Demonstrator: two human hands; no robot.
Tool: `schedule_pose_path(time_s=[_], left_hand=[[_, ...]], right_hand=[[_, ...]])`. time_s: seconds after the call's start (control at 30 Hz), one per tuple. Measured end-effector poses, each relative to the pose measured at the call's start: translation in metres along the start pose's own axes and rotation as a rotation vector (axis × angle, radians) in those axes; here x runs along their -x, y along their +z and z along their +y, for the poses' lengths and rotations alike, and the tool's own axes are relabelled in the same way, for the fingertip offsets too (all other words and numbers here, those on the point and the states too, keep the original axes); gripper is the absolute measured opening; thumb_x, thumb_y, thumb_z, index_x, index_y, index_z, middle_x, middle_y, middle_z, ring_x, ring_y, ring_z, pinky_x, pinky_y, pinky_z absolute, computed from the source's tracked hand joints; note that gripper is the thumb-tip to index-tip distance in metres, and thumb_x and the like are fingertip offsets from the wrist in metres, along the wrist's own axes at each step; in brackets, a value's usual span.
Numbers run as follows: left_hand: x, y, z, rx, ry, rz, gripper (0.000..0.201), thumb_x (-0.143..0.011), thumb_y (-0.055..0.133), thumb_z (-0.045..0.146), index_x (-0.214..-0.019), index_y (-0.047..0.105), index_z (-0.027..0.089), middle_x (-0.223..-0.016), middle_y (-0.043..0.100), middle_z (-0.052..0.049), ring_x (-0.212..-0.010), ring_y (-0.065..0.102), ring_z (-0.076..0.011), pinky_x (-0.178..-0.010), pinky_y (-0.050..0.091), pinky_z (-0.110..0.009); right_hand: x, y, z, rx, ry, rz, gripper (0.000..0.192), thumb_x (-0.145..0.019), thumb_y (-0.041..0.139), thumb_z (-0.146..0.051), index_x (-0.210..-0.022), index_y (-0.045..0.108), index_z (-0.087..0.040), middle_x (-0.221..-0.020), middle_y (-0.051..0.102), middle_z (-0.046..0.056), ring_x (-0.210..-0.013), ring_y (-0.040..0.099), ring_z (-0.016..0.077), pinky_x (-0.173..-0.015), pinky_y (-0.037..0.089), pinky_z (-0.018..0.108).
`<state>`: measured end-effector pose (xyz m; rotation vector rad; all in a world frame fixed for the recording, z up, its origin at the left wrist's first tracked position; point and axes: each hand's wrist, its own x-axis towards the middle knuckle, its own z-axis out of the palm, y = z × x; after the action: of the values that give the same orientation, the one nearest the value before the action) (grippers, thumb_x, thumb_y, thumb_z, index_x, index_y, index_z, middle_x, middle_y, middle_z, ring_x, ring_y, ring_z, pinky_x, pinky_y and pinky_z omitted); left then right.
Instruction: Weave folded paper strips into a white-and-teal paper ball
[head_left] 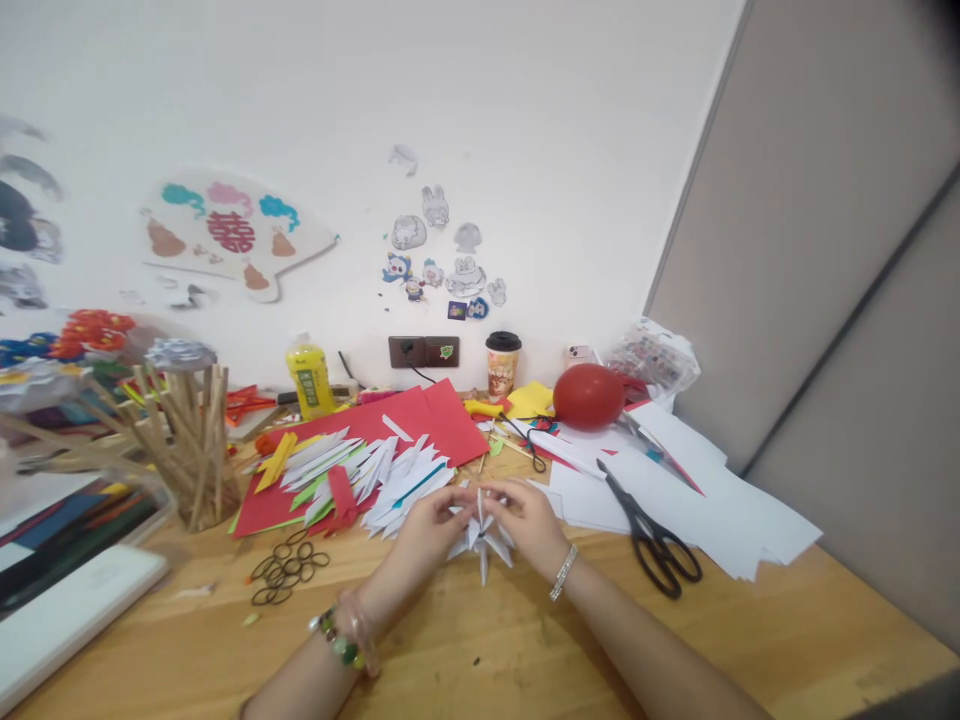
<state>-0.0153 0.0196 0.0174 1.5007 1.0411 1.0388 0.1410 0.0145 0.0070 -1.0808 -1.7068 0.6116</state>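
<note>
In the middle of the wooden table, a white folded-paper star (482, 545) with several pointed petals is held between both hands. My left hand (433, 518) pinches it from the left, its fingertips at the upper part of the star. From the right, my right hand (529, 522) closes thumb and fingers on an upright petal. Both sets of fingertips nearly meet and hide part of the star's top. Just beyond my left hand lies a heap of folded white paper strips (405, 485). Black rubber bands (289, 570) lie loose to the left.
Black scissors (651, 535) lie at right beside white paper sheets (720, 500). Red paper (420, 420), a red balloon (589, 396), a cup (502, 365) and a yellow bottle (310, 378) stand or lie toward the wall. A holder of wooden sticks (199, 450) is at left.
</note>
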Motion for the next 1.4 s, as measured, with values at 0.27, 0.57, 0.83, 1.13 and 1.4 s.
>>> schedule_pose_path(time_s=[0.27,0.57,0.83,1.13,1.4], left_hand=[[-0.005,-0.001,-0.012,0.012,-0.011,0.077,0.023,-0.062,0.059,0.024,-0.08,0.065,0.012,-0.077,0.068,-0.006,-0.071,0.061,-0.018,-0.065,0.046,-0.026],[0.002,0.004,-0.002,-0.12,-0.078,0.194,0.025,-0.059,0.064,0.033,-0.074,0.063,0.013,-0.066,0.066,-0.003,-0.057,0.058,-0.0147,-0.051,0.043,-0.022],[0.005,0.0,0.019,-0.198,-0.04,0.177,0.022,-0.056,0.065,0.034,-0.064,0.062,0.014,-0.06,0.063,-0.001,-0.053,0.054,-0.0137,-0.052,0.041,-0.023],[0.004,-0.002,0.014,-0.153,0.063,0.091,0.022,-0.061,0.066,0.033,-0.072,0.061,0.014,-0.074,0.065,-0.005,-0.068,0.058,-0.0167,-0.063,0.045,-0.025],[0.002,-0.003,0.01,-0.171,0.069,0.111,0.023,-0.059,0.068,0.033,-0.069,0.061,0.014,-0.07,0.065,-0.004,-0.065,0.058,-0.0159,-0.06,0.045,-0.024]], right_hand=[[0.001,0.005,0.004,-0.062,0.103,-0.002,0.015,-0.073,0.052,-0.015,-0.08,0.065,-0.017,-0.081,0.066,0.004,-0.076,0.061,0.0163,-0.071,0.047,0.027],[0.005,0.013,-0.002,-0.087,0.268,0.031,0.011,-0.066,0.061,-0.019,-0.076,0.063,-0.016,-0.077,0.065,0.002,-0.069,0.059,0.0162,-0.064,0.046,0.027],[0.006,0.009,-0.017,-0.067,0.143,0.11,0.007,-0.068,0.061,-0.019,-0.076,0.061,-0.019,-0.082,0.064,0.004,-0.079,0.058,0.0181,-0.07,0.045,0.029],[0.005,0.004,-0.016,-0.038,0.087,0.066,0.006,-0.068,0.061,-0.016,-0.074,0.058,-0.018,-0.078,0.061,0.001,-0.077,0.056,0.0163,-0.07,0.042,0.027],[0.004,0.001,-0.014,-0.087,0.132,0.01,0.008,-0.067,0.062,-0.018,-0.072,0.056,-0.018,-0.074,0.06,0.0,-0.073,0.057,0.0155,-0.07,0.043,0.027]])
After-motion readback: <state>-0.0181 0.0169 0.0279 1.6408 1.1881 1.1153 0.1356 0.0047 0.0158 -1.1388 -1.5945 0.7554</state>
